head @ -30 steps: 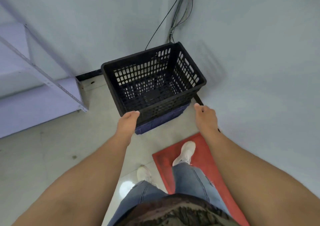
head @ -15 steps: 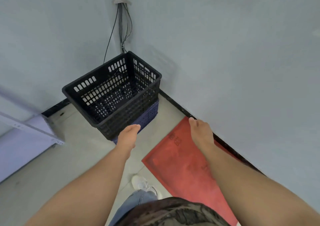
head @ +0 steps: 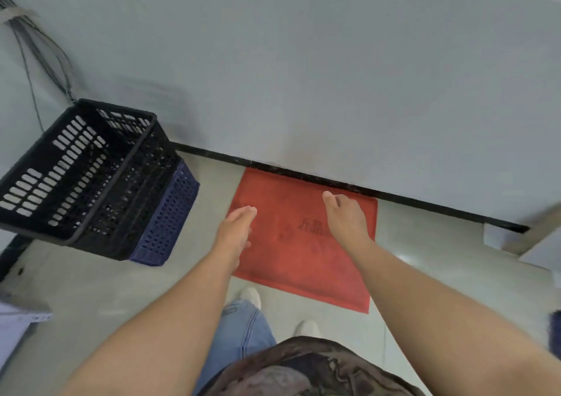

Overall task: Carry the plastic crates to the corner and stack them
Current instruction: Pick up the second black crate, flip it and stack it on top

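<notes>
A black slatted plastic crate [head: 82, 180] sits on top of a blue plastic crate [head: 170, 219] in the room's corner at the left. Only the blue crate's right side and lower edge show beneath the black one. My left hand [head: 235, 228] hangs empty to the right of the stack, apart from it, fingers extended. My right hand [head: 346, 218] is also empty, held over the red mat with its fingers loosely apart.
A red floor mat [head: 279, 259] lies against the black skirting of the right-hand wall. Cables [head: 36, 46] run down the corner behind the crates. A pale shelf foot [head: 21, 319] shows at the lower left, and a grey-white fixture [head: 522, 244] at the far right.
Both hands have let go of the black crate and drawn away to the right. My view has swung right, so the stack now sits at the left and the mat in the middle.
</notes>
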### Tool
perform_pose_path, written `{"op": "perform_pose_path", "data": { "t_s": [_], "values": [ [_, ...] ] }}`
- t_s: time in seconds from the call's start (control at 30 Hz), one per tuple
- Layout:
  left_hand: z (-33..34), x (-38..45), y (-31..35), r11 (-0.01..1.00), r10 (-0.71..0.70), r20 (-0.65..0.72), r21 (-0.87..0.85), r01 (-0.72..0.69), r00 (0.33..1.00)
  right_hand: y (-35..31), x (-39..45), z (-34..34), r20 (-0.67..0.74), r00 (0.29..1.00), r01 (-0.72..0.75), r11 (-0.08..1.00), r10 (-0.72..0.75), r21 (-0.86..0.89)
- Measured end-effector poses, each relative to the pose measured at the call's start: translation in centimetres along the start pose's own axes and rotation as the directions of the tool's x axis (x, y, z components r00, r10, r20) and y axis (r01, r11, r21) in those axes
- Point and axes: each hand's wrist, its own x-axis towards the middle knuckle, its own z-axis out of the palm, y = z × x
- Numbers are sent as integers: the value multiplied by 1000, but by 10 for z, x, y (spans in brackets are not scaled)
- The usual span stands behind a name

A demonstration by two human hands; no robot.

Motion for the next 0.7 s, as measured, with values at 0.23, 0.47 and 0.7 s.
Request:
{"op": "perform_pose_path", "data": {
  "t_s": [0.23, 0.47, 0.7],
  "values": [
    [56, -12, 4, 983, 28, 229, 172, -68, 973, 53, -41, -51, -197, 959, -172, 969, 206, 177],
    [104, -34, -6, 955, -27, 408, 279, -96, 912, 100, -100, -74, -295, 836, -355, 865, 464, 355],
    [167, -79, -42, 892, -89, 579, 408, -193, 811, 166, -168, -94, -378, 669, -450, 753, 640, 479]
  ]
}}
